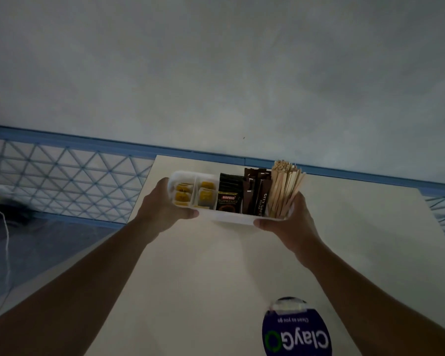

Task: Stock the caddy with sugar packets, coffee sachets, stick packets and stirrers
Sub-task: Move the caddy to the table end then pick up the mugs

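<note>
Pale tabletop [216,265] ran up to a grey wall [216,73] with a blue strip at its foot. The white caddy [231,219] was near the far edge, between my hands; whether it was lifted or resting, I could not tell. My left hand [162,209] gripped the end holding the yellow sugar packets [183,194], thumb along the near rim. My right hand [290,222] gripped the end with the stirrers [285,186]. Coffee sachets [228,199] and stick packets [257,196] stood upright in between.
</note>
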### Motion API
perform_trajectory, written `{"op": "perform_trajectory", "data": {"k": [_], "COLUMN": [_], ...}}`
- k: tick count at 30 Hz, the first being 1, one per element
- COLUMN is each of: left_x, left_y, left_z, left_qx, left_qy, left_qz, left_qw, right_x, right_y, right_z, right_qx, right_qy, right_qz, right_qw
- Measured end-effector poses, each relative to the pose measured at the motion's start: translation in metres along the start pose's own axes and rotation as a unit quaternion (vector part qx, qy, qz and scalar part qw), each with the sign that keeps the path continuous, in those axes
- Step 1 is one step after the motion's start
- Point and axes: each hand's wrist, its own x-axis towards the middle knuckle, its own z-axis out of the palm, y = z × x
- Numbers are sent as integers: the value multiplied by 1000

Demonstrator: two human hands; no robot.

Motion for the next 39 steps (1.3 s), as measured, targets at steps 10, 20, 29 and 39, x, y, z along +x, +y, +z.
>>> {"op": "perform_trajectory", "data": {"k": [10, 20, 29, 39], "left_x": [39, 37, 1, -91], "left_y": [1, 6, 15, 58], "left_z": [-3, 1, -8, 13], "left_qx": [-6, -22, -17, -30], "left_qy": [-5, -7, 56, 36], "left_qz": [5, -23, -85, -84], "left_qw": [1000, 999, 995, 995], "right_x": [42, 47, 13, -76], "right_y": [0, 4, 7, -4], "right_z": [16, 17, 1, -46], "right_qx": [-15, -22, -37, -58], "right_qy": [5, -13, -20, -25], "right_qz": [5, 14, 68, 55], "right_qw": [1000, 1000, 997, 997]}}
